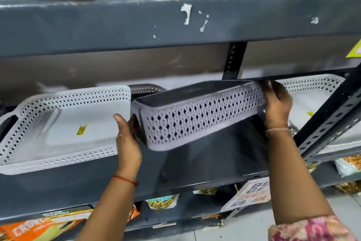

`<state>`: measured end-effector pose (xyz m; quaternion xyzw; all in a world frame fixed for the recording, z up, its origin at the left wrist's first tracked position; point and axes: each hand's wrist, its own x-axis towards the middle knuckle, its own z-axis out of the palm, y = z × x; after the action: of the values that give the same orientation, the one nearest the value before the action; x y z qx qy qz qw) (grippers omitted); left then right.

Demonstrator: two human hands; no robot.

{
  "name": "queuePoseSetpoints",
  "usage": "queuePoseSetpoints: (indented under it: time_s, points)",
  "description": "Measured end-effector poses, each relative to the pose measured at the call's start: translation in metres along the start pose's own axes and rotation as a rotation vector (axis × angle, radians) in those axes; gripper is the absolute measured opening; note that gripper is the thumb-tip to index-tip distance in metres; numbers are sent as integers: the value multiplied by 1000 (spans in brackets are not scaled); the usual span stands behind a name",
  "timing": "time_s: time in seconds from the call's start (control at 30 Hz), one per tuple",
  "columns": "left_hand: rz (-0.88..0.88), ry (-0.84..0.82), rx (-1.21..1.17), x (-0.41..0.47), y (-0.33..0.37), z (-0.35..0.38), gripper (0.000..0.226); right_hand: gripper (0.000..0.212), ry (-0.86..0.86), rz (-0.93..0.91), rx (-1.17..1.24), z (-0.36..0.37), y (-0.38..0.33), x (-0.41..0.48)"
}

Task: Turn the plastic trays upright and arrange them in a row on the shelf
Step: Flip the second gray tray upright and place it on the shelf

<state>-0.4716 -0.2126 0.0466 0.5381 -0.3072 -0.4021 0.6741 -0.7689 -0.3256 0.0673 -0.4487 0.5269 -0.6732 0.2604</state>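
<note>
**Both hands hold an upturned lilac tray above the grey shelf**

The left hand (128, 135) grips the left end of a lilac perforated plastic tray (197, 121); the thumb lies up along the end wall and the fingers curl in behind it, out of sight. The right hand (278, 104) clasps the opposite end, its fingers wrapped over the rim and the palm pressed against the short wall. Both hands are closed on the tray, one at each end.

The tray is upside down, with its flat dark base facing up and its open side facing down. It is tilted, the near long wall hanging lower than the far edge, and it is lifted clear of the grey metal shelf (195, 164) below it.

Just to the left, a white perforated tray (64, 123) sits upright on the same shelf, a yellow sticker (81, 130) on its floor; its right wall is just beside the left thumb. Another white tray (312, 92) lies upright behind the slanted slotted upright (332, 121) at right. A red thread (125, 180) circles the left wrist, and a floral sleeve (310, 229) covers the right forearm.
</note>
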Motion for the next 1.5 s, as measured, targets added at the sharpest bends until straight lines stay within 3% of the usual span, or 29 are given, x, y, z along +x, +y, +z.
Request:
queuePoseSetpoints:
  time_s: [0.03,0.13,0.27,0.37,0.5,0.57,0.73,0.87,0.93,1.07,1.17,1.5]
  points:
    - [26,14,-7,5,7,-2,77,11,-3,-26,-9,-2,-8,2]
    - [98,17,-7,11,23,-6,88,17,20,-111,11,0,-37,0]
    - [164,25,-27,18,23,-8,72,31,76,-150,54,3,-69,-3]
    - [155,17,-3,28,22,-12,46,37,79,-177,56,10,-81,5]
    - [111,-36,52,40,17,-12,45,33,83,-181,-25,18,-65,3]
    - [109,-74,-62,38,13,-11,45,32,106,-197,-45,18,-52,-3]
    - [81,13,-231,24,-10,-7,55,41,7,52,-32,18,3,-36]
    - [60,-115,-358,36,-2,5,60,45,50,139,-6,20,4,-34]
    - [11,-177,-425,55,6,11,68,40,15,177,-82,23,-3,-18]
    - [-86,-301,-279,73,7,19,87,35,-118,234,-377,23,1,6]
    - [-115,-363,-241,76,0,23,88,33,-204,233,-538,26,10,12]
    - [-192,-301,-169,96,-18,27,85,37,-374,173,-876,35,25,26]
